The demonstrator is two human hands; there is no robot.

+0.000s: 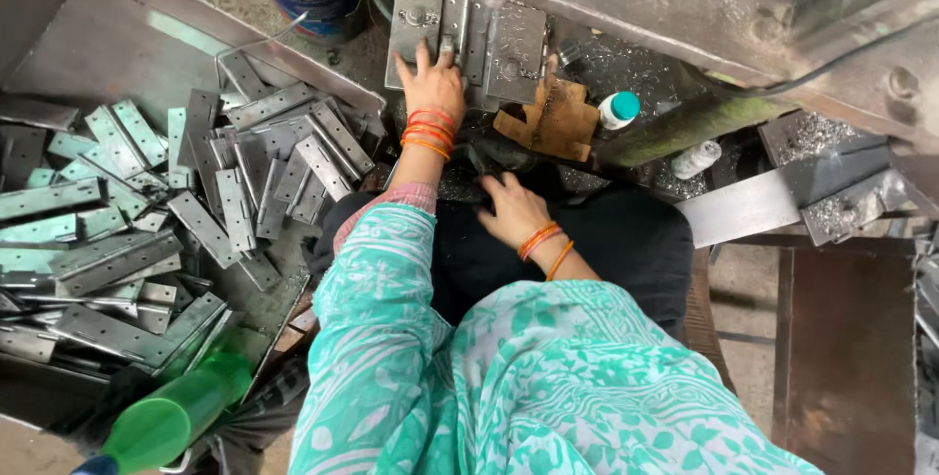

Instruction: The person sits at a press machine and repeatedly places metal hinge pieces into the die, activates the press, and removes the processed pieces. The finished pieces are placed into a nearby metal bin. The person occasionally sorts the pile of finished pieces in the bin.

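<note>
While pressed, hinge [460, 30] under left hand [432, 84]

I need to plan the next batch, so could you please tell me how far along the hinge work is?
Done: cannot tell; no finished stack shows. In hand: the left hand presses a hinge on the metal jig plate; the right hand rests on the lap. Left: a big pile of hinges.

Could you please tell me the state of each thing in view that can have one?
Left hand: flat on the hinge, fingers spread.
Right hand: resting in the lap, holding nothing visible.
Hinge: opened flat on the machine bed.
Hinge pile: loose, jumbled in the tray.
Small bottle: capped, tilted.
Green bottle: lying on its side.
</note>
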